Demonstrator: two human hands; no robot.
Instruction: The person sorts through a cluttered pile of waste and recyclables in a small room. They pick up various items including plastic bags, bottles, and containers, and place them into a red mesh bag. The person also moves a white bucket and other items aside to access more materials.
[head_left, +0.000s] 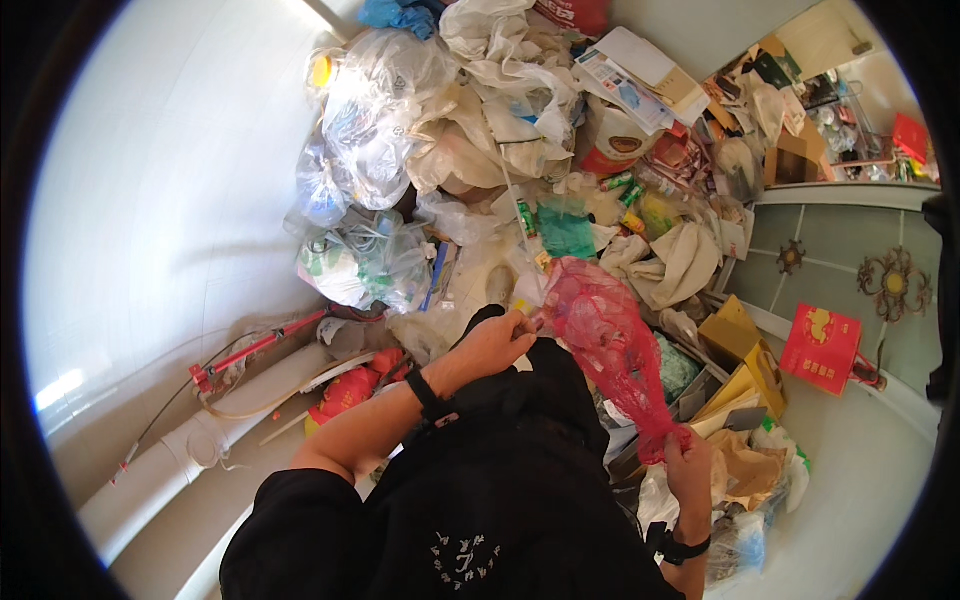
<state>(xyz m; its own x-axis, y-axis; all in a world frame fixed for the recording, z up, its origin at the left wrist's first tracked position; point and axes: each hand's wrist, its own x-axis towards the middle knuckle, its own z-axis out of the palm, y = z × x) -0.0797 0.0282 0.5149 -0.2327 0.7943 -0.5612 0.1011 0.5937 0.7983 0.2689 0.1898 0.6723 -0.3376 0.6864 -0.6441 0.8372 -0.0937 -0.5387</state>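
Note:
A red mesh bag (607, 319) stretches between my two hands, with pale, crumpled contents showing through its net. My right hand (686, 454) grips the gathered lower end of the bag. At its upper left edge, my left hand (511, 339) is pinched closed on a bit of the mesh; the fingertips are partly hidden. A thin pale rod (517, 199) slants down towards the left hand, and I cannot tell whether the hand touches it. Just beyond the bag lies a piece of green plastic (566, 227), with a green can (526, 218) beside it.
Clear plastic bags (382, 120) of waste pile up ahead. Papers (641, 79) lie over a white-and-red bucket (615, 139). A white pipe (225, 427) and a red rod (262, 349) run along the left. Yellow cardboard (739, 360) and a red card (819, 347) are at right.

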